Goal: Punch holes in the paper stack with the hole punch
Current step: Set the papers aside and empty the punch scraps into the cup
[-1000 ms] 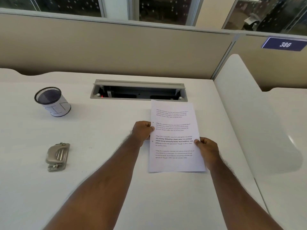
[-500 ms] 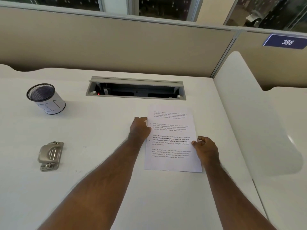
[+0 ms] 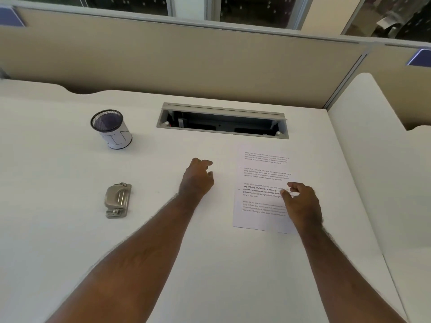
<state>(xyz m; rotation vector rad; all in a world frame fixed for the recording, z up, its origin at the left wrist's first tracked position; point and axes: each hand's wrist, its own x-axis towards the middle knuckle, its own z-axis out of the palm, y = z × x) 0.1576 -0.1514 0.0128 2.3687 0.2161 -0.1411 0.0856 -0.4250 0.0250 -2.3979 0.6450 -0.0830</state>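
The paper stack (image 3: 258, 197), white with printed text, lies flat on the white desk (image 3: 210, 264) right of centre. My right hand (image 3: 300, 201) hovers over its right edge, fingers loosely apart, holding nothing. My left hand (image 3: 198, 178) is off the paper, a short way to its left over bare desk, fingers curled loosely and empty. The silver hole punch (image 3: 117, 200) sits at the left of the desk, well away from both hands.
A black mesh pen cup (image 3: 112, 129) wrapped in white paper stands behind the hole punch. An open cable tray (image 3: 221, 121) is set into the desk beyond the paper. A beige partition (image 3: 186, 59) backs the desk; a white divider (image 3: 373, 148) bounds the right side.
Both hands have let go of the paper stack, which now lies flat on the desk. My left hand has moved left, away from the paper. The view has shifted to the left.
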